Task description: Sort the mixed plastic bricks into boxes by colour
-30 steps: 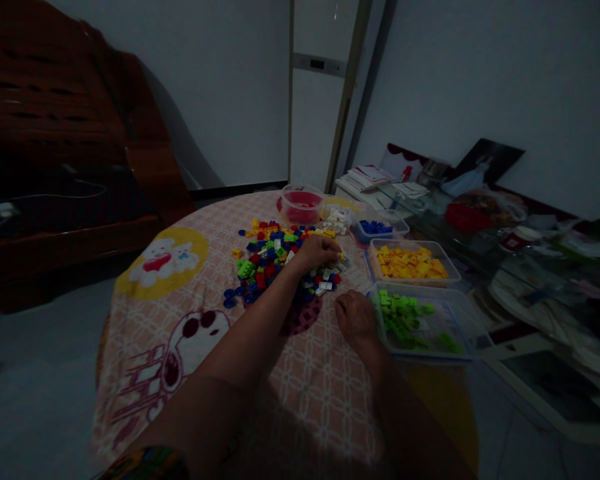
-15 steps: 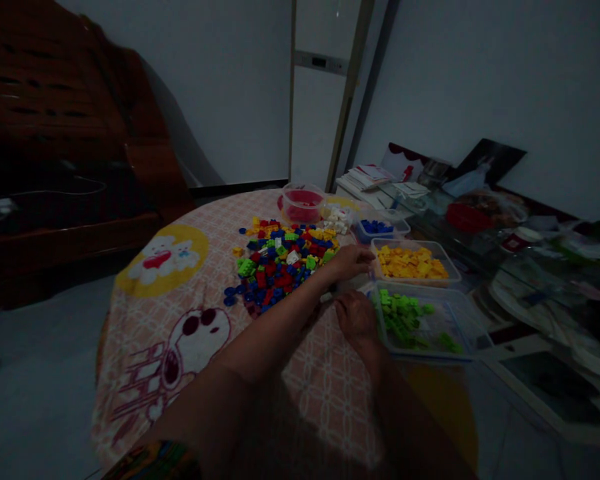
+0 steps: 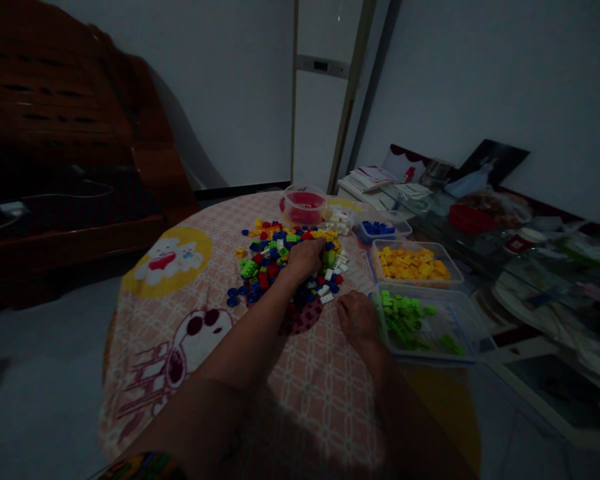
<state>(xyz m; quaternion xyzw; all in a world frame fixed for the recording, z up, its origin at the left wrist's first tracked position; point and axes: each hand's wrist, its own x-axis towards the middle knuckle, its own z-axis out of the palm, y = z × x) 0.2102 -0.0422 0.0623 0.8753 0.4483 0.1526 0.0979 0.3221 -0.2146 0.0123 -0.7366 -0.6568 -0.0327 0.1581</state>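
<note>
My left hand [image 3: 306, 259] is over the pile of mixed coloured bricks [image 3: 267, 273], its fingers bent down at the pile's right part; what they hold, if anything, is hidden. My right hand [image 3: 356, 319] rests on the cloth with curled fingers, just left of the box of green bricks [image 3: 405, 320]; nothing can be made out in it. Behind that box stands a box of yellow bricks [image 3: 413, 265]. Farther back are a box of blue bricks [image 3: 377, 228] and a round tub [image 3: 305, 205] with red pieces. White bricks [image 3: 337, 220] lie between these two.
A patterned cloth [image 3: 315, 387] covers the round table. On the right, a glass table [image 3: 443, 217] is crowded with papers, bags and a red bowl [image 3: 473, 219]. A wooden bench [image 3: 70, 133] stands at the left.
My left hand has moved left, from beside the yellow box onto the brick pile. White bricks at the pile's right edge now show. My right hand has hardly moved.
</note>
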